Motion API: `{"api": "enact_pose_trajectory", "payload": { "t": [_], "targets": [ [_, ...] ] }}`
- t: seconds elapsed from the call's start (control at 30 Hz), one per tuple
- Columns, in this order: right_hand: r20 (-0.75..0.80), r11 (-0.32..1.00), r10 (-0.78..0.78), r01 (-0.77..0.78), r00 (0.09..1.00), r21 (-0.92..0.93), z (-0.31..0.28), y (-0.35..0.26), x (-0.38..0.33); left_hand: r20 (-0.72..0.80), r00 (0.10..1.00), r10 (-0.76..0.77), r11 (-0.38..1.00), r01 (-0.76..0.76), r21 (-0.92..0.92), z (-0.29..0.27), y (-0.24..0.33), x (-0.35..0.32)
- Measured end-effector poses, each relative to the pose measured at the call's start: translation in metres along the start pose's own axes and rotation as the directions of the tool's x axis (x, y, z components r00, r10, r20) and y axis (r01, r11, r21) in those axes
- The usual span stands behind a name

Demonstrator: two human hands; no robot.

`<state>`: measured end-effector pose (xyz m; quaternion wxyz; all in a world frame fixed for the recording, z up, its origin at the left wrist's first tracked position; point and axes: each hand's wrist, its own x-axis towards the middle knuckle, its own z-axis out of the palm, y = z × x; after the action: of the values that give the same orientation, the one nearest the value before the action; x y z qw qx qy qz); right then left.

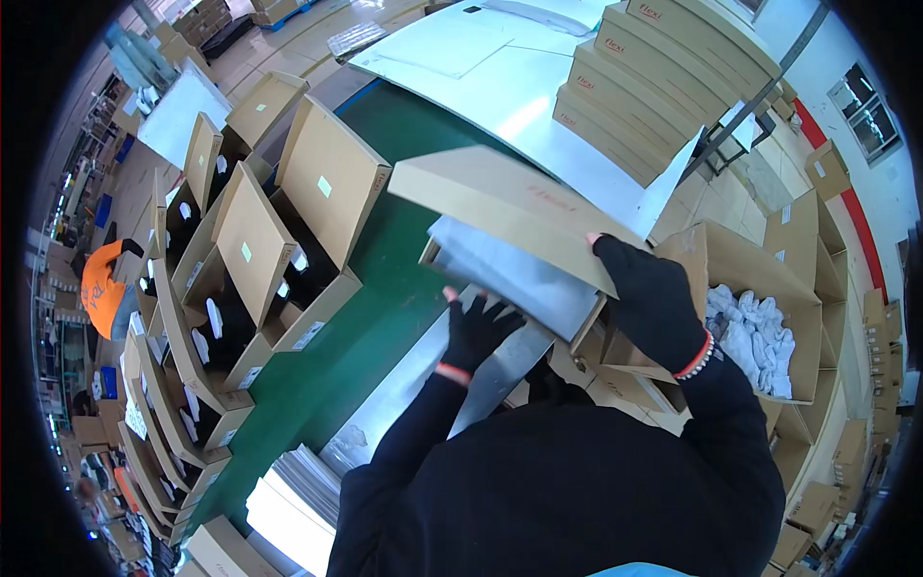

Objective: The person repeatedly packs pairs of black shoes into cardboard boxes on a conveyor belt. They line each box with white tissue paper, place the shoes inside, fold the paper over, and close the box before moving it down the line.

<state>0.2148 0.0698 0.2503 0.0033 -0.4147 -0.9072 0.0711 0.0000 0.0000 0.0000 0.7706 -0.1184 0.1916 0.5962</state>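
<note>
A shallow brown cardboard box stands before me, its hinged lid point(510, 192) tilted partway up. White-grey wrapping paper point(510, 274) shows inside and hides whatever lies under it. The lid's right end is in the grip of my right hand point(659, 303), which wears a black fingerless glove; its thumb lies on top of the cardboard. My left hand point(476, 332), gloved the same way, has its fingers spread beside the box's near left corner, over a silvery metal surface point(413, 385). It holds nothing.
Several open boxes point(327, 183) with dark contents line the green belt point(385, 250) at left. Closed boxes point(635, 106) are stacked on the white table point(452, 58). A large carton point(808, 327) with crumpled white paper point(750, 337) sits at right. White sheets point(293, 510) lie lower left. A person in orange point(101, 288) is far left.
</note>
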Motion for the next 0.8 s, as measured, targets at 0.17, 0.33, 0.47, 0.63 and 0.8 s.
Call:
{"api": "enact_pose_trajectory", "payload": {
  "t": [0.17,0.33,0.47,0.63,0.8],
  "targets": [
    [-0.161,1.000,-0.003,0.001,0.987,-0.013,0.056,0.065,0.061,0.153,0.987,-0.043,0.993,0.026,0.116,0.069,0.008,0.097],
    [-0.253,0.975,0.156,-0.190,0.955,-0.117,0.173,0.149,0.133,0.071,0.990,-0.124,0.943,0.095,0.318,0.078,-0.003,0.145],
    [-0.231,0.904,0.308,-0.359,0.923,-0.231,0.182,0.160,0.169,-0.037,0.993,-0.112,0.925,0.118,0.362,0.035,-0.008,0.128],
    [-0.233,0.885,0.344,-0.397,0.910,-0.245,0.191,0.171,0.182,-0.120,0.993,-0.011,0.923,0.056,0.381,-0.033,0.025,0.055],
    [-0.254,0.877,0.378,-0.432,0.891,-0.212,0.189,0.203,0.208,-0.270,0.955,0.124,0.944,-0.030,0.328,-0.101,0.068,-0.035]
  ]
}}
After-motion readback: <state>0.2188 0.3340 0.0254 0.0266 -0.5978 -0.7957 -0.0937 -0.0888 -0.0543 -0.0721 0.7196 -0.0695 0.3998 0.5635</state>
